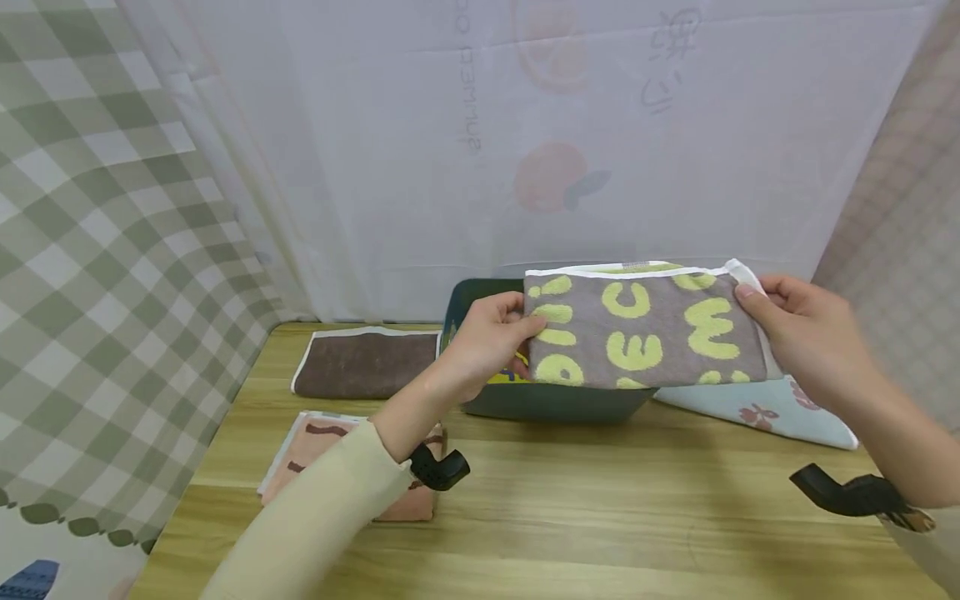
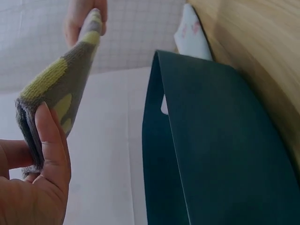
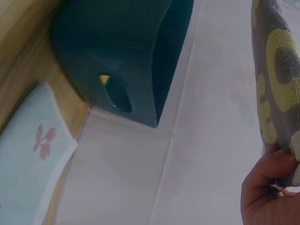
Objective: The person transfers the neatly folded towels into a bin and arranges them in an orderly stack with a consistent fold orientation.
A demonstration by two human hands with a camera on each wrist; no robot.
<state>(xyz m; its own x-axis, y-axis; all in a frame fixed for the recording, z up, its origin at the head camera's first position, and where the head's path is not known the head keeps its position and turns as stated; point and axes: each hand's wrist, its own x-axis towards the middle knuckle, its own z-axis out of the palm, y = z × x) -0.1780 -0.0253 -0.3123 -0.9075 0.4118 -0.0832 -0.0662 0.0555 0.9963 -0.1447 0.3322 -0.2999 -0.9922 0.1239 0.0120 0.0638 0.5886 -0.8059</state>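
A folded grey towel [image 1: 663, 333] with yellow-green letters and white edging is held up by both hands over a dark green bin [image 1: 555, 404]. My left hand [image 1: 487, 337] pinches its left end, thumb on the near face. At the other end, my right hand [image 1: 806, 325] grips the white-edged corner between thumb and fingers. In the left wrist view the towel [image 2: 61, 79] shows its folded layers, above and apart from the bin [image 2: 215, 131]. The right wrist view shows an oval handle hole in the bin's side [image 3: 136, 61]. Most of the bin's inside is hidden behind the towel.
To the bin's left lies a folded brown towel [image 1: 367, 364]. Nearer, a pink towel [image 1: 285, 467] with dark stripes lies partly under my left forearm. A pale blue towel [image 1: 765, 408] with pink motifs lies to the right. White curtain [image 1: 375, 167] hangs behind the wooden table [image 1: 600, 500].
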